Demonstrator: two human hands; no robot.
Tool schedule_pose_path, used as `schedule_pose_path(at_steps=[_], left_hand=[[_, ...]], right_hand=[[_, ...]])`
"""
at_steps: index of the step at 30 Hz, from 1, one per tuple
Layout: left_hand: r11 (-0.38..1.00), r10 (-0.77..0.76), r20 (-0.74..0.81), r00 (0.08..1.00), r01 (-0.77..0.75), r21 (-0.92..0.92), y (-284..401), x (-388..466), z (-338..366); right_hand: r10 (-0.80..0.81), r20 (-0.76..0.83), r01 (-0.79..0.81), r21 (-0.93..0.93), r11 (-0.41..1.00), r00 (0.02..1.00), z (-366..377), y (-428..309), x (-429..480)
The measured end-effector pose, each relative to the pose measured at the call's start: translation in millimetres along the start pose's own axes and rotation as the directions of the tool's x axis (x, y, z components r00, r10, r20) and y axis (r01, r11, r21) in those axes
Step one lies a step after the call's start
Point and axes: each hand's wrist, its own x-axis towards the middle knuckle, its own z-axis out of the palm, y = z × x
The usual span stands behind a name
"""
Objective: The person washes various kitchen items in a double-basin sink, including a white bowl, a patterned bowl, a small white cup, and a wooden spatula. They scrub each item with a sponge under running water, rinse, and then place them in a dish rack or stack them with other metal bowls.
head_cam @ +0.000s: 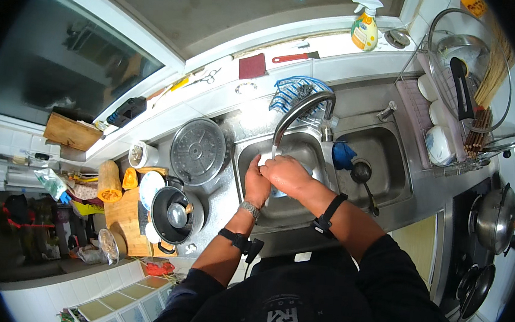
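My left hand and my right hand meet over the left basin of a steel sink, right below the spout of a curved chrome faucet. Wetness glistens on the right hand, whose fingers are curled. The left thumb points up towards the spout. Whether anything is held between the palms is hidden. Under the hands lies a whitish dish with blue marks, mostly covered by them. In the right basin are a dark ladle and a blue cloth, draped by the divider.
Left of the sink stand a steamer tray and a black pot, beside a cutting board with cut squash. A dish rack with bowls occupies the right. A spray bottle and a red-handled scraper line the sill.
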Motion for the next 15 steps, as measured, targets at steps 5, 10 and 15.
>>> schedule_pose_path(at_steps=[5, 10, 15], left_hand=[[0.897, -0.213, -0.070, 0.975, 0.167, -0.409, -16, -7, -11], [0.363, -0.656, 0.090, 0.750, 0.417, -0.833, -57, -5, 12], [0.099, -0.694, 0.335, 0.638, 0.545, -0.832, -70, -16, 28]], right_hand=[[0.284, -0.171, -0.137, 0.577, 0.805, 0.944, 15, 49, -26], [0.871, 0.164, -0.030, 0.985, -0.169, 0.462, 72, 10, -32], [0.888, 0.163, -0.449, 0.892, 0.053, 0.429, 68, 5, -39]])
